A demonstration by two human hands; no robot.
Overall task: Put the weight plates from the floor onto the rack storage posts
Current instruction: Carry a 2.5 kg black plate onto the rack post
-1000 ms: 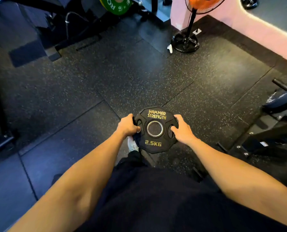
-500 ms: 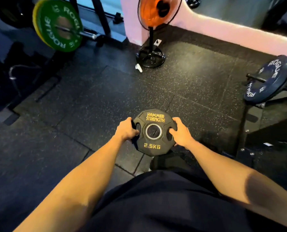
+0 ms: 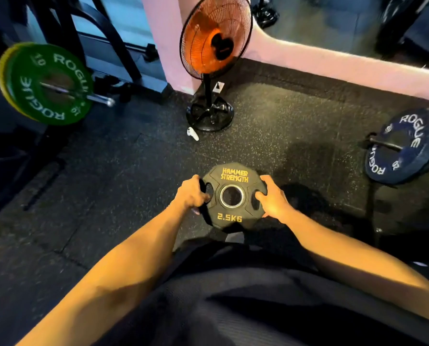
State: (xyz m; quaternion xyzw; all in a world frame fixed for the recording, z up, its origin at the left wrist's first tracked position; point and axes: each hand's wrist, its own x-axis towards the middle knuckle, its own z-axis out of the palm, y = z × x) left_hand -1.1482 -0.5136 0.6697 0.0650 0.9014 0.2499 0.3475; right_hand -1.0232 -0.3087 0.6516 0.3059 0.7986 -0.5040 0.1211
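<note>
Left hand [image 3: 192, 194] and right hand [image 3: 273, 198] each curl through a side grip slot of the black 2.5 kg Hammer Strength plate [image 3: 232, 197], holding it above the floor [image 3: 133, 166].

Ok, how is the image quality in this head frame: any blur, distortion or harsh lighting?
Head view: wide-angle bending at the edges; the green plate at left is motion-smeared; the small plate and both hands, left and right, are sharp enough to read the lettering; warm light brightens the forearms, and the floor by the right plate sits in shadow.
</note>
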